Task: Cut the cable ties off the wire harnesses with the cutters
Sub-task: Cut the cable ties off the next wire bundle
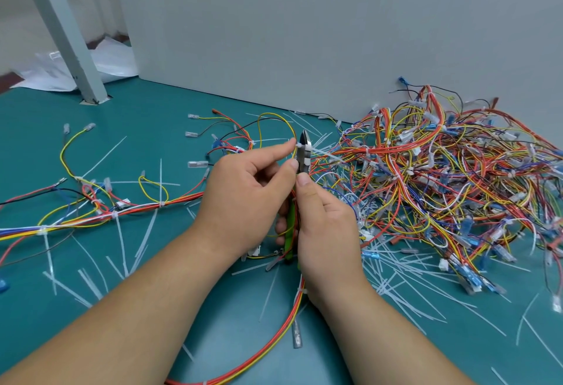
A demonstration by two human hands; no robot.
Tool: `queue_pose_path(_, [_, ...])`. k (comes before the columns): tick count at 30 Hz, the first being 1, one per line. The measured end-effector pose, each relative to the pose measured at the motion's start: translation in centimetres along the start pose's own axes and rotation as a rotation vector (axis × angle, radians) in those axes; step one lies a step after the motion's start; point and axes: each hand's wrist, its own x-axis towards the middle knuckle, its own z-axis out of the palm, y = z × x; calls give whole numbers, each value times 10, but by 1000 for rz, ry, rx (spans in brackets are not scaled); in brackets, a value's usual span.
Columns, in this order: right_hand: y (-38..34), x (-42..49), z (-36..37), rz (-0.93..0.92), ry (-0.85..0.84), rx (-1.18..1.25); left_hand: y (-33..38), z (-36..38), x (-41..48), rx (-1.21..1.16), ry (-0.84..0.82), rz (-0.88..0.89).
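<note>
Teal table — cut ties scattered, harness heap beside grey wall

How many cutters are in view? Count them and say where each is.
1. The cutters are in the right hand, green grip in its palm, jaws at a tie on the wire the left hand pinches. The pile could hide more.
</note>
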Motion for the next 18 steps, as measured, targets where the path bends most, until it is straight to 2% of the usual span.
queue_pose_path(8, [-3, -3, 1, 21, -2, 116, -4, -1, 2, 56, 4, -35])
queue_pose_path(18, [-1, 0, 2, 2, 6, 7, 1, 1, -1, -11, 17, -20])
